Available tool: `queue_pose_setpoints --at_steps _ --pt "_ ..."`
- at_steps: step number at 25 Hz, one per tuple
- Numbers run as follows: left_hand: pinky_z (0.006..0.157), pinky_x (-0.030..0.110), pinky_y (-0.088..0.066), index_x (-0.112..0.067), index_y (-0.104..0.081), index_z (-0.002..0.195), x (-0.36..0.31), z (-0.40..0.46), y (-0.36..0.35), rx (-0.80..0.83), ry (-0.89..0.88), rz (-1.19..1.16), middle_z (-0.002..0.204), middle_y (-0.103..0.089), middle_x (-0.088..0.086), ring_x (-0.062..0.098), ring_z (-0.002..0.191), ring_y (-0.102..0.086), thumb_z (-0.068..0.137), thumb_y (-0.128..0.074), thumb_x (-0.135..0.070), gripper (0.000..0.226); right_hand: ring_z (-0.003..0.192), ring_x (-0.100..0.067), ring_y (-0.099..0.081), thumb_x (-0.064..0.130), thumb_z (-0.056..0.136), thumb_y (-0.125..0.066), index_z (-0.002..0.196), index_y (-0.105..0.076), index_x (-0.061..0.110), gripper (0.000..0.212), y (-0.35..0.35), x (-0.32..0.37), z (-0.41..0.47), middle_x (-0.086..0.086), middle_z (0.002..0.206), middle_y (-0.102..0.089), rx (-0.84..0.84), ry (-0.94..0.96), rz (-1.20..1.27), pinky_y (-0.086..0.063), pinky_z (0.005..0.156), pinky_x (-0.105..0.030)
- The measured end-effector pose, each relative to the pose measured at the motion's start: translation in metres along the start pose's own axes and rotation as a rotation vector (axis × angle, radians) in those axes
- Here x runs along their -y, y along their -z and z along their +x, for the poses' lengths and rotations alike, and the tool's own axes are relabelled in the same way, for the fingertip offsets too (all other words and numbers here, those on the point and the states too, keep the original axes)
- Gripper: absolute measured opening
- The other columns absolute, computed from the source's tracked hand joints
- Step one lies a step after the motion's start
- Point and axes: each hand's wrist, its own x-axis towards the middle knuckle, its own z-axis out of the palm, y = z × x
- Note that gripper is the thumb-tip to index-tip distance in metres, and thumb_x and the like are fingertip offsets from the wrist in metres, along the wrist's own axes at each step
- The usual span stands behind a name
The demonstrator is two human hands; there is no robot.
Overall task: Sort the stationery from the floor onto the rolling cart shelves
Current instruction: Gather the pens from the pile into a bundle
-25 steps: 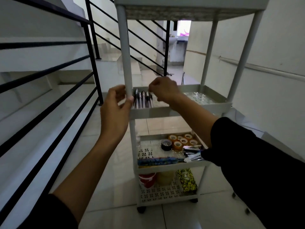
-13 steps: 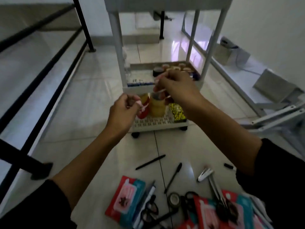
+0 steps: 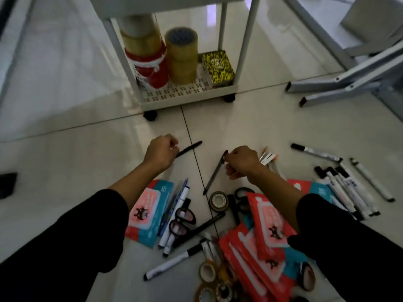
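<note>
Since half a second ago our hands have dropped from the cart's shelves to the floor, and the view has tilted down onto the scattered stationery. Our left hand [image 3: 161, 153] has its fingers curled round one end of a black pen [image 3: 189, 149] that lies on the tile, its other end pointing toward the cart. Our right hand [image 3: 242, 161] pinches the top of a second dark pen [image 3: 214, 172], which slants down and left with its tip near a small roll of clear tape [image 3: 218, 201].

The rolling cart [image 3: 185, 95] stands just beyond the hands; its bottom shelf carries a stack of brown tape rolls [image 3: 181, 55], a taller stack with a red roll [image 3: 150, 66] at its base, and a yellow-and-black patterned box [image 3: 218, 67].

Nearer us on the floor lie pink and teal packets [image 3: 148, 211], black-handled scissors [image 3: 182, 221], whiteboard markers [image 3: 346, 188] in a loose bunch to the right, and more tape rolls [image 3: 208, 272] at the bottom edge.
</note>
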Motion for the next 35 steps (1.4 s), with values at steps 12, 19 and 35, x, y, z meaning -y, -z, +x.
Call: queue_pose_setpoints --at_steps 12,19,35 --pt "0.079 0.040 -0.043 -0.002 -0.054 0.110 0.003 0.013 -0.058 -0.043 -0.109 0.210 0.112 -0.055 0.018 0.032 0.101 -0.051 0.098 -0.045 -0.023 0.026 0.072 -0.034 -0.069 0.029 0.080 -0.065 0.083 -0.067 -0.004 0.033 -0.032 -0.030 0.045 -0.020 0.080 -0.070 -0.081 0.013 -0.184 -0.059 0.072 -0.041" --pt "0.076 0.035 -0.043 -0.009 -0.054 0.111 -0.025 -0.024 -0.058 0.211 0.079 -0.408 0.105 -0.063 0.012 0.030 0.095 -0.059 0.100 -0.033 -0.043 0.041 0.059 -0.020 -0.066 0.011 0.091 -0.061 0.099 -0.062 -0.008 0.021 -0.017 -0.002 0.001 -0.018 0.077 -0.066 0.212 0.079 0.259 -0.057 0.053 -0.027" --pt "0.061 0.030 -0.034 -0.011 -0.044 0.103 -0.022 -0.094 -0.076 0.373 -0.021 -0.268 0.081 -0.051 0.001 0.016 0.074 -0.049 0.098 -0.047 -0.032 0.022 0.080 -0.012 -0.064 0.023 0.093 -0.058 0.105 -0.066 0.014 0.017 0.021 -0.064 -0.070 -0.001 0.098 -0.069 0.182 0.364 -0.614 -0.052 0.065 -0.019"
